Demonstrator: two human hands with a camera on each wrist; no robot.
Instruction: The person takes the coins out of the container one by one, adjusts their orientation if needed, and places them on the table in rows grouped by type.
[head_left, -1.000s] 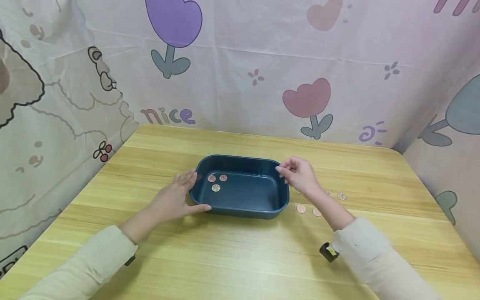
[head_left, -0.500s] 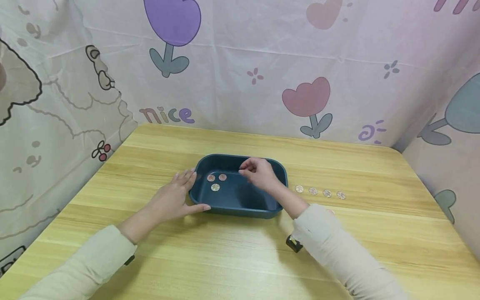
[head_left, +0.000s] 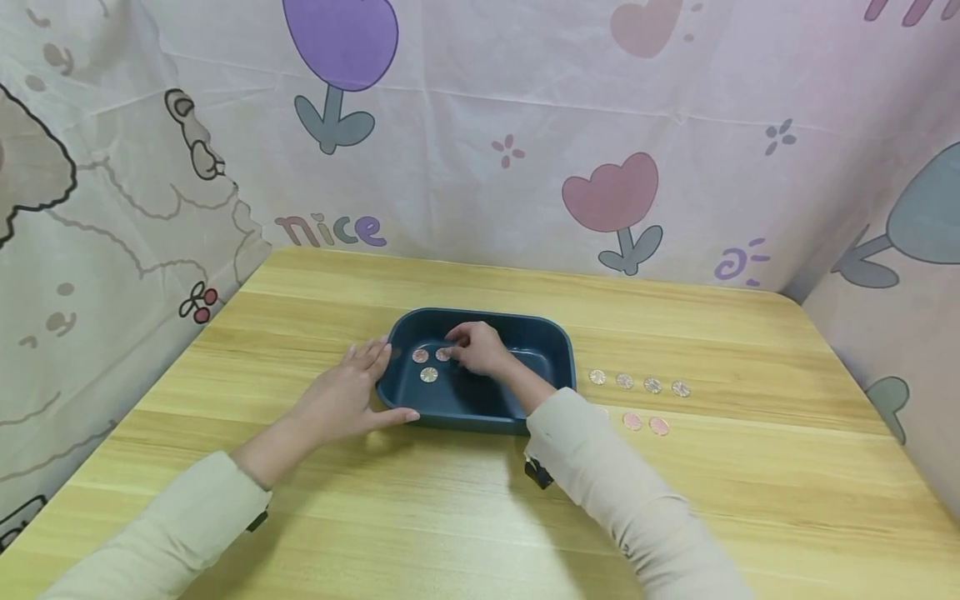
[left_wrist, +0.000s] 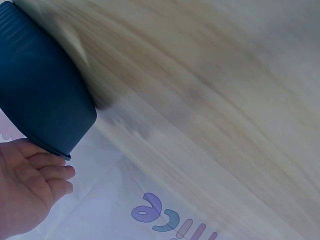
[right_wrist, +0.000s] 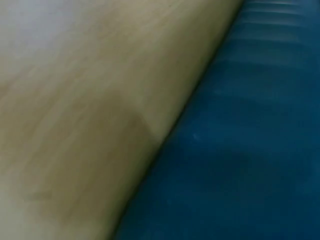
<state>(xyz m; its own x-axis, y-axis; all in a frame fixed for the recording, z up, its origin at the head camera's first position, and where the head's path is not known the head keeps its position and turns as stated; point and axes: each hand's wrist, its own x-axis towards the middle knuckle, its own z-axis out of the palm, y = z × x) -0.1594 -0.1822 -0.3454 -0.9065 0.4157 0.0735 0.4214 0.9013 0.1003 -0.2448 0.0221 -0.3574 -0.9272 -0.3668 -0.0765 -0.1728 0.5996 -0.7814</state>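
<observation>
A dark blue rectangular tray (head_left: 555,367) sits mid-table. Three coins lie at its left end: a copper one (head_left: 420,356), another copper one (head_left: 442,354) and a gold-coloured one (head_left: 428,375). My left hand (head_left: 341,392) rests against the tray's left end, fingers extended and thumb along the front wall; in the left wrist view its fingertips (left_wrist: 62,172) touch the rim. Inside the tray, my right hand (head_left: 480,350) has thumb and forefinger parted at the right-hand copper coin, with nothing seen between them. The right wrist view shows the tray's outer wall (right_wrist: 240,150) but no hand.
Right of the tray, a row of several silvery coins (head_left: 625,381) lies on the wooden table (head_left: 420,525). Nearer me is a row of copper coins (head_left: 632,422), partly behind the right sleeve (head_left: 592,450). A printed cloth (head_left: 465,200) hangs behind the table.
My right hand has moved left from the tray's right rim to the coins at its left end, and its thumb and forefinger have parted. The left hand and tray stay put.
</observation>
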